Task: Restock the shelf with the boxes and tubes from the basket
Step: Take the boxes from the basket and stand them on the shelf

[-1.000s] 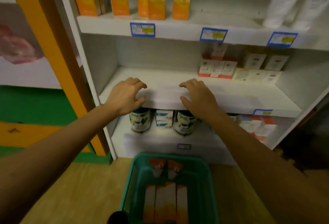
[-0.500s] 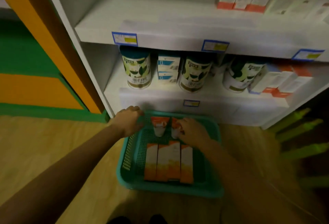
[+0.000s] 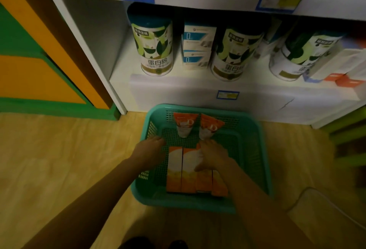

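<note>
Teal plastic mesh basket point(image 3: 255, 149) on wooden floor point(image 3: 79, 159). Left hand point(image 3: 150, 148) loose, empty, flanking orange-and-white cardboard boxes point(image 3: 178, 171). Right hand point(image 3: 213, 156) laid over them, grip unclear. Hands probably bracketing the row to lift.

Both forearms bare, reaching fwd & down, converging twd centre. L hand point(image 3: 150, 149) palm down, fingers close together, approx straight, pointing fwd. R hand point(image 3: 213, 155) palm down, fingers spread fwd, thumb out to its left. Hands near each other, not touching.
</note>
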A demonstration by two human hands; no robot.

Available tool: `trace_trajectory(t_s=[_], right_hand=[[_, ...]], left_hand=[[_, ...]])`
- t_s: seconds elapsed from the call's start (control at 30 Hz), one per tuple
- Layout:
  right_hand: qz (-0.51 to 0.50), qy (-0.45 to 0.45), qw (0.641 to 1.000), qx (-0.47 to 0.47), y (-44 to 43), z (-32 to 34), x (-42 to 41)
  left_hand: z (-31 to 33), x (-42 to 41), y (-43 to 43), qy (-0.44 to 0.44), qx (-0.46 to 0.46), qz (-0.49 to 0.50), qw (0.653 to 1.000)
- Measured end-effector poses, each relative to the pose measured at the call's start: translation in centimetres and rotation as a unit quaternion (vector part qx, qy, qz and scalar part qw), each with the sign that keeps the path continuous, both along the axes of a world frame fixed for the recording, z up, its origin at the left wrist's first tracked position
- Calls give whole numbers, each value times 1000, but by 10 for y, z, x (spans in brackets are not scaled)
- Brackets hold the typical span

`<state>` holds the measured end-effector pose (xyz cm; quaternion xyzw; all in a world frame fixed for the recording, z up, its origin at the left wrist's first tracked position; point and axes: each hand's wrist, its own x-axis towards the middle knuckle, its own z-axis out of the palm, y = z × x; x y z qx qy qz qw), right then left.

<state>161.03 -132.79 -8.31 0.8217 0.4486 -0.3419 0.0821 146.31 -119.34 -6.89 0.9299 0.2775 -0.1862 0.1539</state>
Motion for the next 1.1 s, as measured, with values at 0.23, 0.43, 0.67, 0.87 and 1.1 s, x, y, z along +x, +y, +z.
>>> trace_trajectory(t_s=[0.23, 0.43, 0.67, 0.87, 1.1], right_hand=[[55, -29, 996, -64, 3, 6, 9], [19, 22, 999, -25, -1, 30, 16], [8, 71, 997, 1, -13, 53, 27], [21, 71, 997, -5, -15, 54, 27], [34, 42, 998, 33, -9, 81, 27]], left_hand=[[-12, 12, -2, 18, -27, 14, 999], [-24, 32, -6, 50, -73, 28, 996], [-43, 36, -11, 104, -161, 20, 981], [-34, 37, 0, 86, -178, 18, 980], [18, 32, 10, -37, -256, 18, 966]])
